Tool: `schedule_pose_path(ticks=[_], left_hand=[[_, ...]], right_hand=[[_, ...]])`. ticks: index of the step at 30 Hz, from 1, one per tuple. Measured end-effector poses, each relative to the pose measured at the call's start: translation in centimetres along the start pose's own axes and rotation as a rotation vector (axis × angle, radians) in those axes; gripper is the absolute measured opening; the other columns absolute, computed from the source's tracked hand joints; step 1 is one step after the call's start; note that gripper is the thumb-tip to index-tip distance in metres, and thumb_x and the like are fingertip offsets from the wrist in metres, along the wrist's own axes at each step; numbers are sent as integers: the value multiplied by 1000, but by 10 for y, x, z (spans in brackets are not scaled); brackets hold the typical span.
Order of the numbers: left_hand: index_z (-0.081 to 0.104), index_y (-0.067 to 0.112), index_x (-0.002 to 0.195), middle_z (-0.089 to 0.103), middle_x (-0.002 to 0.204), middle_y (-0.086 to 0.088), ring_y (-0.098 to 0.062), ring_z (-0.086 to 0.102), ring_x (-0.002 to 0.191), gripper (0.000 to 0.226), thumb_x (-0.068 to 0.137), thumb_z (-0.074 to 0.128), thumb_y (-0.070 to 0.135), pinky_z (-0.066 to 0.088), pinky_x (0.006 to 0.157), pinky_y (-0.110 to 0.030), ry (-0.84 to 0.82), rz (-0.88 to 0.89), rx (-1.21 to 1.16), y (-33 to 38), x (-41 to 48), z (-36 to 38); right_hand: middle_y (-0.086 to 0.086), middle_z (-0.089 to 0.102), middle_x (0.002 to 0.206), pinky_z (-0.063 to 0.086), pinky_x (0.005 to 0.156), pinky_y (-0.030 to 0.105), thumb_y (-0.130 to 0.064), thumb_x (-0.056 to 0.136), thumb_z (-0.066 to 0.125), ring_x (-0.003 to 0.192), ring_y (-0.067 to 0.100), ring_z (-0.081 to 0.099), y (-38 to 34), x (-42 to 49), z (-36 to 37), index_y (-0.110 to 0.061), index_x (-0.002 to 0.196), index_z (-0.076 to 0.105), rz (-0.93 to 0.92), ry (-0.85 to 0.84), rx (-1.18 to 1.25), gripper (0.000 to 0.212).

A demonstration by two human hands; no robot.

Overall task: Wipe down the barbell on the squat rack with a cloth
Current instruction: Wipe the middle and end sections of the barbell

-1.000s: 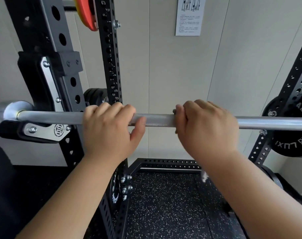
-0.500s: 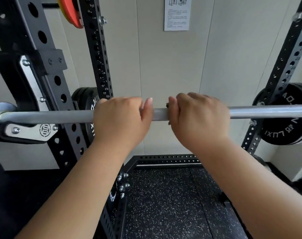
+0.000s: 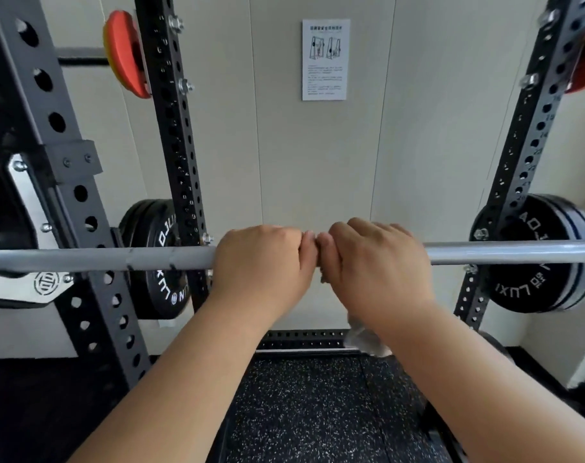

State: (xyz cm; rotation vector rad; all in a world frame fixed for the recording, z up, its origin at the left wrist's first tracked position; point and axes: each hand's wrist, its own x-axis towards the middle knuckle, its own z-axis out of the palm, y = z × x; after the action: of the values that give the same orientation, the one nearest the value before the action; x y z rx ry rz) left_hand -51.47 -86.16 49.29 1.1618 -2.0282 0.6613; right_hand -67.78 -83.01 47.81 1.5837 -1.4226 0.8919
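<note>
A silver barbell (image 3: 117, 259) lies level across the black squat rack, resting in a hook (image 3: 27, 289) at the left. My left hand (image 3: 261, 262) grips the bar near its middle, fingers curled over the top. Right beside it, thumbs nearly touching, my right hand (image 3: 378, 262) wraps the bar too. A pale cloth (image 3: 364, 339) hangs below my right wrist, and a bit of it shows between the hands under my right thumb. Most of the cloth is hidden by my right hand.
Black rack uprights stand at the left (image 3: 174, 145) and right (image 3: 525, 162). Black weight plates hang behind the bar at the left (image 3: 157, 262) and right (image 3: 535, 255). An orange plate (image 3: 124, 55) sits high on the left. A paper notice (image 3: 324, 60) is on the wall. Speckled rubber flooring (image 3: 318, 412) lies below.
My left hand has slid right along the bar until it sits against my right hand. The view has shifted so the rack's right side shows more.
</note>
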Motion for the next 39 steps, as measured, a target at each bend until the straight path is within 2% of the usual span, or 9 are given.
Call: schedule_pose_path(ticks=[3, 6, 11, 16, 21, 24, 29, 34, 39], left_hand=[[25, 25, 55, 23, 46, 12, -13, 23, 41, 49, 102, 29, 39, 26, 56, -31, 92, -46, -1, 15, 2, 4], [32, 25, 55, 20, 47, 13, -18, 27, 42, 48, 102, 32, 37, 28, 59, -31, 124, -85, -13, 33, 6, 9], [42, 26, 59, 46, 47, 5, -25, 34, 45, 42, 99, 35, 36, 26, 53, -29, 85, 37, -15, 118, 26, 17], [37, 25, 57, 26, 46, 10, -23, 30, 40, 44, 100, 36, 36, 29, 45, -27, 63, 44, -19, 158, 38, 23], [45, 23, 56, 36, 45, 8, -22, 35, 38, 46, 99, 37, 39, 24, 44, -25, 26, 85, -12, 209, 50, 32], [46, 22, 56, 41, 45, 5, -24, 33, 40, 47, 99, 37, 41, 17, 48, -26, 36, 95, -10, 247, 61, 38], [45, 22, 56, 42, 45, 4, -23, 25, 43, 48, 99, 37, 42, 8, 50, -24, 52, 125, -41, 305, 76, 45], [47, 21, 58, 42, 46, 4, -27, 38, 40, 52, 101, 32, 47, 15, 48, -25, 19, 118, -42, 354, 86, 53], [42, 23, 59, 40, 46, 5, -26, 34, 39, 49, 101, 32, 45, 14, 48, -22, 32, 126, -32, 394, 96, 58]], right_hand=[[-6, 46, 56, 25, 55, 30, -37, 104, 35, 46, 25, 42, 64, -9, -20, -21, 62, 50, 127, 0, -46, 48], [-5, 51, 62, 39, 61, 35, -34, 107, 35, 53, 25, 47, 99, -25, -34, -18, 69, 56, 157, 5, -29, 46], [-1, 60, 75, 48, 76, 44, -38, 108, 39, 65, 28, 56, 109, -37, -26, -20, 82, 64, 21, 11, 30, 40], [-8, 49, 64, 46, 77, 41, -34, 107, 39, 57, 21, 44, 230, -55, -57, -21, 71, 57, 137, 28, -36, 42], [-4, 58, 74, 46, 80, 44, -31, 104, 34, 72, 27, 56, 344, -87, -85, -17, 80, 64, 322, 35, -148, 41], [-6, 56, 73, 46, 84, 44, -30, 104, 33, 70, 25, 54, 390, -95, -97, -17, 78, 63, 326, 55, -172, 42], [-3, 62, 75, 47, 94, 44, -30, 106, 35, 73, 26, 59, 425, -104, -97, -17, 80, 65, 265, 77, -150, 42], [-3, 61, 73, 47, 96, 41, -33, 107, 33, 72, 26, 59, 457, -113, -100, -16, 78, 65, 279, 114, -133, 46], [-3, 60, 77, 47, 88, 42, -33, 108, 31, 75, 27, 58, 463, -114, -108, -17, 80, 63, 324, 131, -100, 46]])
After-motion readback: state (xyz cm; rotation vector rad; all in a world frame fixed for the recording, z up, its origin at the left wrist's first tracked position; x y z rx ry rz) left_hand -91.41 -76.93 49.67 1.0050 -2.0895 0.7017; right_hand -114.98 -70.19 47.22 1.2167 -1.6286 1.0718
